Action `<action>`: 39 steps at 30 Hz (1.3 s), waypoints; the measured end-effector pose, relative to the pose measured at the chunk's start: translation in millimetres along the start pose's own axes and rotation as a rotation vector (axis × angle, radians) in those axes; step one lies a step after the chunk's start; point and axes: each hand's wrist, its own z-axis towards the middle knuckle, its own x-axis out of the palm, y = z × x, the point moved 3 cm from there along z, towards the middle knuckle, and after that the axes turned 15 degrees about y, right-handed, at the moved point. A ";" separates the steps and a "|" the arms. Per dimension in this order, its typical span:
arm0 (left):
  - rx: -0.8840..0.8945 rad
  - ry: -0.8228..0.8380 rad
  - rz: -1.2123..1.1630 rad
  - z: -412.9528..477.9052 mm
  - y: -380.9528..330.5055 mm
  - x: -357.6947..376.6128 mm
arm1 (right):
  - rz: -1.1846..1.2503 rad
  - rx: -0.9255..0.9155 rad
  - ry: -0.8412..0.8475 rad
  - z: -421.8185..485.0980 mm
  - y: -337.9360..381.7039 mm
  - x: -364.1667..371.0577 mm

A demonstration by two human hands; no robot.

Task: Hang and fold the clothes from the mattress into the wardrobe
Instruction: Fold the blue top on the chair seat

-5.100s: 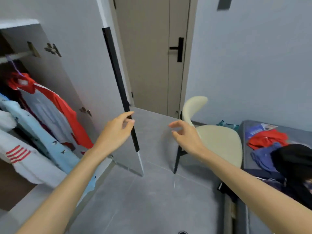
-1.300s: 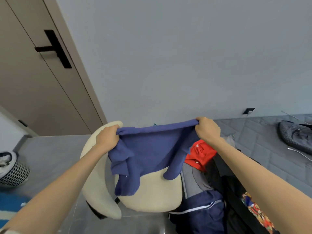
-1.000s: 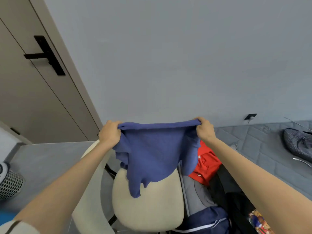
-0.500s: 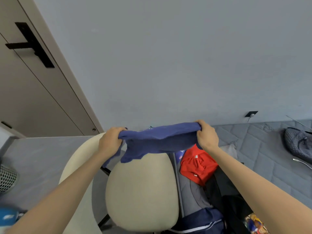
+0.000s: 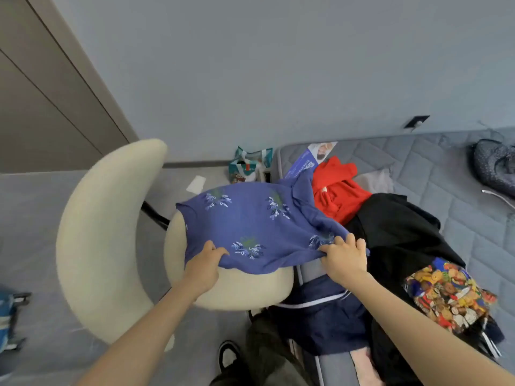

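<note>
1. Grey mattress (image 5: pixel 418 168) at right, heaped with clothes.
2. Cream chair (image 5: pixel 106 218) just beside it.
3. Blue shirt (image 5: pixel 250 218) spread over chair seat, right side overlapping mattress edge.
4. Left hand (image 5: pixel 204 267), fingers curled, gripping shirt's near edge.
5. Right hand (image 5: pixel 344 257) likewise clamped on that edge.

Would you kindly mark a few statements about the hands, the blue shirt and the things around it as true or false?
1. The left hand and the right hand both grip the near edge of the blue shirt. True.
2. The blue shirt hangs on a hanger. False: it lies spread over the seat of the cream chair.
3. A red garment lies on the mattress, beyond the shirt. True.
4. The teal bag sits on the chair. False: it stands on the floor, beyond the chair.
</note>
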 end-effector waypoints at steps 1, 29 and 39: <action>-0.017 0.035 -0.014 -0.6 1.3 18.9 | -0.049 0.003 0.050 -3.3 1.2 17.1; 0.104 -0.370 -0.279 -62.5 -2.9 140.8 | 0.709 -0.750 0.090 -29.1 150.2 146.0; -0.143 -0.378 -0.594 -60.9 35.5 164.3 | 1.022 -0.588 0.198 -34.9 125.3 124.0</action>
